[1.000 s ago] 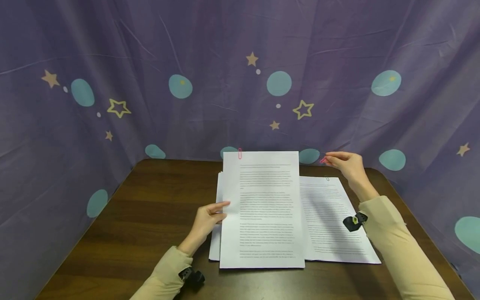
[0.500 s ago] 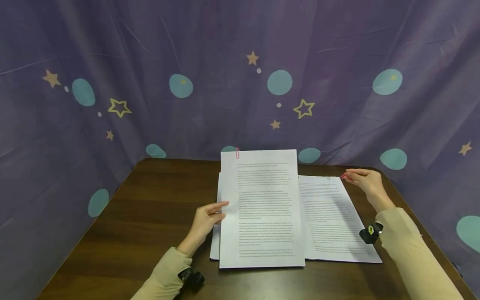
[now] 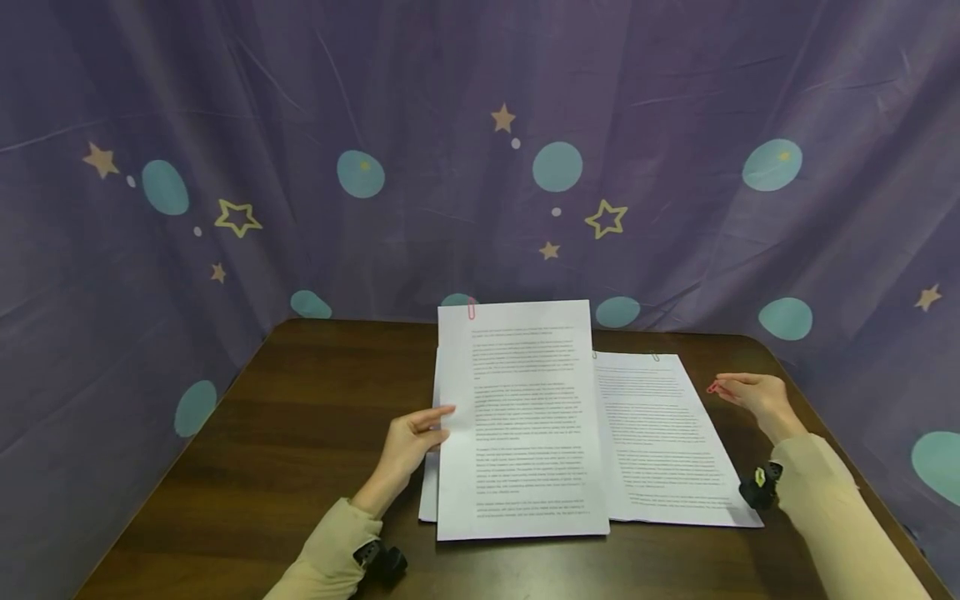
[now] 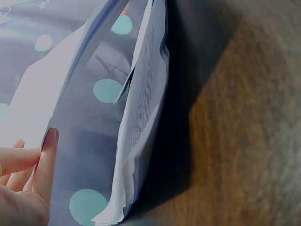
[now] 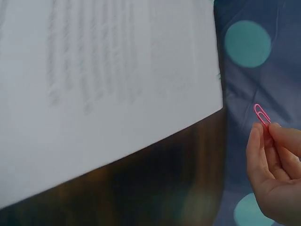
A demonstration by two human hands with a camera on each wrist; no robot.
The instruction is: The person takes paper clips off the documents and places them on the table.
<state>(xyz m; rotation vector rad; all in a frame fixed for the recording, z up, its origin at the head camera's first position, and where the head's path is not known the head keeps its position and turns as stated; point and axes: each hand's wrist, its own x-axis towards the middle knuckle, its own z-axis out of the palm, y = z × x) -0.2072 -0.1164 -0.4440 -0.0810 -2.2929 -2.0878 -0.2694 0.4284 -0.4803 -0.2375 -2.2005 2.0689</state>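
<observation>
While the left hand (image 3: 408,443) gripped the left edge of the lifted sheaf (image 3: 517,417), thumb on top and fingers beneath, the sheaf stood raised off the stack (image 3: 431,467) below it. From the left wrist view the thumb (image 4: 44,165) lay flat against the sheets (image 4: 141,108), which fanned apart along that edge. A red clip (image 3: 471,311) sat on the sheaf's top left corner.

To the right, touching the sheaf's edge, a second paper (image 3: 663,433) lay flat on the table (image 3: 285,417), with a small clip (image 3: 656,357) at its top edge.

The right hand (image 3: 753,396) was held above the table just beside that paper's right edge, apart from it. Its fingertips (image 5: 263,134) pinched a pink paperclip (image 5: 261,113), most of which stood free above them. No containers were seen.

Beyond the table hung a purple cloth (image 3: 480,150) printed with teal dots and stars, closing in the back and both sides.
</observation>
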